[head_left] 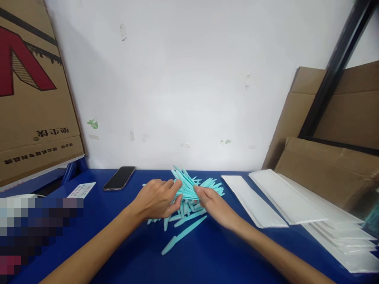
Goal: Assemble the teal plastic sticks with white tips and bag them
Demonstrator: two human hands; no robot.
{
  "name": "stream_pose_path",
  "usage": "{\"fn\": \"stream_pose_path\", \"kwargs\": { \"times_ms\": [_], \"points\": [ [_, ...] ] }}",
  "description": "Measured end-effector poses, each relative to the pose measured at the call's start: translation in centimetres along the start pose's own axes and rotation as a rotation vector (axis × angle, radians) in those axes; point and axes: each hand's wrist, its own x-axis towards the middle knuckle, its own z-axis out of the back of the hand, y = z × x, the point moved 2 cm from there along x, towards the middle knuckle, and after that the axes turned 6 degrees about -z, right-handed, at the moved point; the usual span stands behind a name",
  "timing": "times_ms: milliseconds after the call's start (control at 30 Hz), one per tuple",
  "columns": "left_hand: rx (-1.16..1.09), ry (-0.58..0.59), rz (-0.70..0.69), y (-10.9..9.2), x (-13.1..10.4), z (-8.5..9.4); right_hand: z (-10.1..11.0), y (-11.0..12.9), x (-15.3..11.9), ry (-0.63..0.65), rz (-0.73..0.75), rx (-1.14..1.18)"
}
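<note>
A pile of light teal eyebrow razors, slim with a wider capped end, lies on the blue table. My right hand pinches a fanned bunch of these razors between thumb and fingers, just over the pile. At the bunch's left side is my left hand, its fingers curled and its thumb apart from the forefinger; the fingertips are at the razors, and I see none gripped there. One single razor lies in front of the pile, nearer to me.
A phone and a printed card lie at the left. White padded mailers lie at the right, with a stack of several more mailers beyond. Cardboard boxes flank both sides, and a white wall closes off the back.
</note>
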Motion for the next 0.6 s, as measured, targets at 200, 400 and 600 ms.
{"fn": "stream_pose_path", "kwargs": {
  "times_ms": [200, 400, 600],
  "points": [
    [-0.047, -0.026, -0.022, -0.2, -0.2, 0.1, -0.4, 0.5, -0.4, 0.075, 0.009, -0.081],
    [0.040, -0.055, -0.141, -0.2, -0.4, -0.1, -0.8, 0.4, -0.6, 0.201, -0.031, -0.010],
    [0.112, -0.184, -0.209, -0.2, -0.4, -0.2, -1.2, 1.2, -1.2, 0.372, -0.246, 0.410]
  ]
}}
